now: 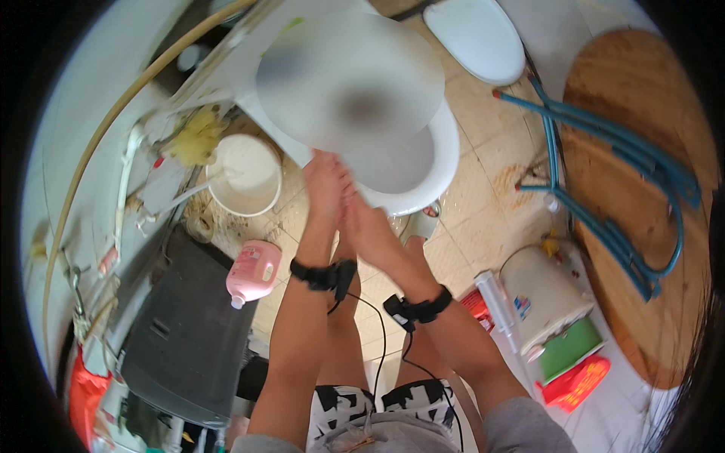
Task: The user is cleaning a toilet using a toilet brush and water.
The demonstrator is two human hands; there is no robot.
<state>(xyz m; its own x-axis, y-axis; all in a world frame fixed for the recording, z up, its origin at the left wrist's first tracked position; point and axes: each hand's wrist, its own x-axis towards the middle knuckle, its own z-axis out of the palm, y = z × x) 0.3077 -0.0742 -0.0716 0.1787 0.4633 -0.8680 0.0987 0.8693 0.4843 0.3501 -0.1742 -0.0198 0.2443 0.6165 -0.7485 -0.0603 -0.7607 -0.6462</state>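
Reaching forward side by side, the left hand [326, 185] and the right hand [361, 219] meet at the near rim of a white basin [423, 177], which stands on the tiled floor [483, 219] straight ahead of the person; the hands touch each other and the rim, but a blurred patch covers the area just above them, so whether the fingers are spread, curled or gripping the rim cannot be told. Each wrist carries a black strap with a thin cable running back toward the body. Left of the basin sits a white bucket [243, 175], and nearer, just beside the left forearm, a pink bottle [253, 272] lies against a dark grey box [181, 340]. On the right are a white lidded drum [545, 298], a round wooden board [642, 143] with a blue metal frame [604, 181] across it, and a white oval lid [476, 38] farther off
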